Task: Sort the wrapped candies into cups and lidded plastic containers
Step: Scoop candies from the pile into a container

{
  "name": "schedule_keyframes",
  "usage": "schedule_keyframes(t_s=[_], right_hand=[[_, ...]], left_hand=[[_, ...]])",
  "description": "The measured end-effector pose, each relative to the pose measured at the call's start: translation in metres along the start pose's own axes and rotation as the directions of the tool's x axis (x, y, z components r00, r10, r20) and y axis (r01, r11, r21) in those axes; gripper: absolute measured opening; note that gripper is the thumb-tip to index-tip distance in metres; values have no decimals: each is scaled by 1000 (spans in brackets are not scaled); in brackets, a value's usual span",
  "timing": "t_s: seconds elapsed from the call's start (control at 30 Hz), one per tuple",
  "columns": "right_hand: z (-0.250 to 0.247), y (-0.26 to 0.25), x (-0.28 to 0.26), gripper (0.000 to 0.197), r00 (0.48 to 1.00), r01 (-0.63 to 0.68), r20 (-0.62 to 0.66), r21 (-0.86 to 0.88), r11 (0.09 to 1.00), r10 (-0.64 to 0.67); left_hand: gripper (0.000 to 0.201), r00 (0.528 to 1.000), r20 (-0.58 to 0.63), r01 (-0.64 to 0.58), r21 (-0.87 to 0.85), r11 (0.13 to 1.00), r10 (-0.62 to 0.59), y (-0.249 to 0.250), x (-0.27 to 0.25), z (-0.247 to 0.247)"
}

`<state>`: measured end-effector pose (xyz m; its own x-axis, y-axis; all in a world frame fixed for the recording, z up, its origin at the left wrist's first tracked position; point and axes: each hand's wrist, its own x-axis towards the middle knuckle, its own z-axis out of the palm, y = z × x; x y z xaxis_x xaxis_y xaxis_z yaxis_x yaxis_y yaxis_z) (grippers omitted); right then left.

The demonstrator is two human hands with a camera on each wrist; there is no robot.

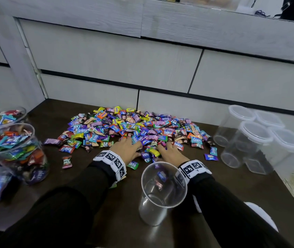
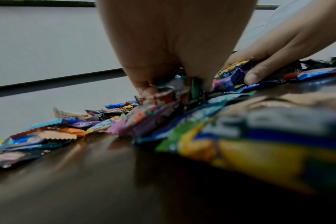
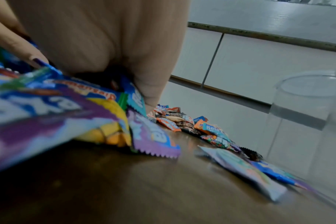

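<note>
While both hands dig in the candy pile (image 1: 133,129), the left hand (image 1: 128,149) curls around some candies. The right hand (image 1: 169,152) curls around candies too, just behind the cup (image 1: 162,192).

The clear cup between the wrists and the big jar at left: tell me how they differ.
The clear cup holds nothing; the big jar is nearly full of wrapped candies. The cup stands near the right hand; the jar stands at the table's left edge. The jar is wider. Both are clear, upright and lidless.

Dark wood table (image 1: 74,194); grey drawer fronts (image 1: 106,56) behind.
</note>
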<state>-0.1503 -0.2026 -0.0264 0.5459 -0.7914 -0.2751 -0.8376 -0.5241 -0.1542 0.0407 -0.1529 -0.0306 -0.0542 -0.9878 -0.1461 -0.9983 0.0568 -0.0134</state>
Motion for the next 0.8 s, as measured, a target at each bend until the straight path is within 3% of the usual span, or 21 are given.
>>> schedule_keyframes(t_s=[0.2, 0.47, 0.6, 0.7, 0.8], right_hand=[[-12, 9, -5, 41, 997, 16, -75, 90, 996, -10], [-19, 23, -26, 53, 974, -9, -207, 370, 929, 92], [-20, 28, -35, 49, 972, -10, -220, 330, 944, 87], [-22, 28, -41, 39, 975, -46, -197, 284, 958, 105], [-26, 28, -47, 27, 956, -8, -273, 325, 946, 102]], left_hand=[[50, 996, -54, 75, 84, 994, -71, -4, -2, -4], [49, 987, -56, 134, -243, 961, -152, 0, -15, -9], [53, 992, -35, 104, -302, 947, -121, 2, -19, -11], [49, 989, -84, 86, -353, 932, -123, 1, -23, -12], [41, 975, -163, 66, -441, 895, -152, -1, -28, -19]])
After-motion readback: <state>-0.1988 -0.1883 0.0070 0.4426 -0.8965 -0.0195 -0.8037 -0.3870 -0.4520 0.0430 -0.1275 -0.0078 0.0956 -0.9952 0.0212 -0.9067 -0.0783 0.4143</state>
